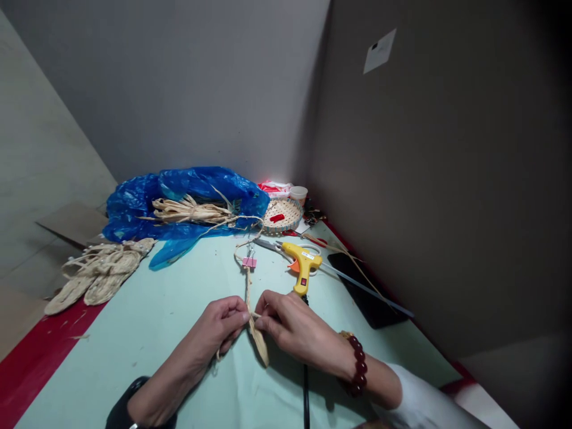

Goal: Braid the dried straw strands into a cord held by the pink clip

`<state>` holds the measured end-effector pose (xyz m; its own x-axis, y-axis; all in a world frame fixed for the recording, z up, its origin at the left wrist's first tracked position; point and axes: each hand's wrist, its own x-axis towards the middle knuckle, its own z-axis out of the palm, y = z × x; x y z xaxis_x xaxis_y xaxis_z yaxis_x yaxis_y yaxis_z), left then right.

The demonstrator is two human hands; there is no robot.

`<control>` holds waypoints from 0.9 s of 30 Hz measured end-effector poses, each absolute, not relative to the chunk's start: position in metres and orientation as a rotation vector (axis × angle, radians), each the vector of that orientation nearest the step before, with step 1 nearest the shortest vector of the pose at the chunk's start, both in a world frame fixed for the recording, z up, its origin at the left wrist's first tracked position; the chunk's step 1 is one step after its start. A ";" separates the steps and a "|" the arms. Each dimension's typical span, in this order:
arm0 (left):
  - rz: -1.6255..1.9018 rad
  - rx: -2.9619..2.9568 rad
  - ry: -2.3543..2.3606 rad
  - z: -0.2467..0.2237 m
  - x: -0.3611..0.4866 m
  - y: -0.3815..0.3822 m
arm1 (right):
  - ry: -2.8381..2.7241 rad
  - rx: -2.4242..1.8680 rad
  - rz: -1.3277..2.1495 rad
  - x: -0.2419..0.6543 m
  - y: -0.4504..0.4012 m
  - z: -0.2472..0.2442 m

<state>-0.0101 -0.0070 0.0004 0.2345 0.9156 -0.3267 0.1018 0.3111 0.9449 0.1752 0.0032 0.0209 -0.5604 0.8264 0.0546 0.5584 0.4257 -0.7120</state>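
A pale straw braid (259,345) hangs down from a pink binder clip (249,262) toward the table's front, its lower end wide and flat. My left hand (221,325) is closed at the left side of the braid, thumb and fingertips pinched on the straw. From the right, my right hand (290,325) pinches a thin strand of straw that crosses the braid. Both sets of fingertips are close together, with the braid between them.
Beyond my right hand lie a yellow glue gun (304,262), scissors (268,245) and a black phone-like slab (366,292). A blue plastic bag (214,179) holds a straw bundle (187,210). Woven sandals (111,274) sit left; a round basket (290,208) stands at the back.
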 end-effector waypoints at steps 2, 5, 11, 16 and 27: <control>0.733 1.223 1.268 0.002 -0.008 -0.008 | -2.364 -1.236 0.708 0.175 -0.001 0.024; 0.711 1.356 1.387 0.002 -0.005 -0.010 | -2.499 -1.123 0.436 0.172 -0.008 0.021; 0.702 1.227 1.328 -0.003 -0.009 -0.012 | -2.827 -0.661 -0.007 0.166 -0.014 0.008; 0.700 1.055 1.184 0.000 -0.009 -0.014 | -2.790 -0.560 -0.203 0.163 -0.013 0.001; 0.691 1.181 1.223 0.005 -0.008 -0.016 | -2.069 -1.104 0.837 0.169 0.000 0.020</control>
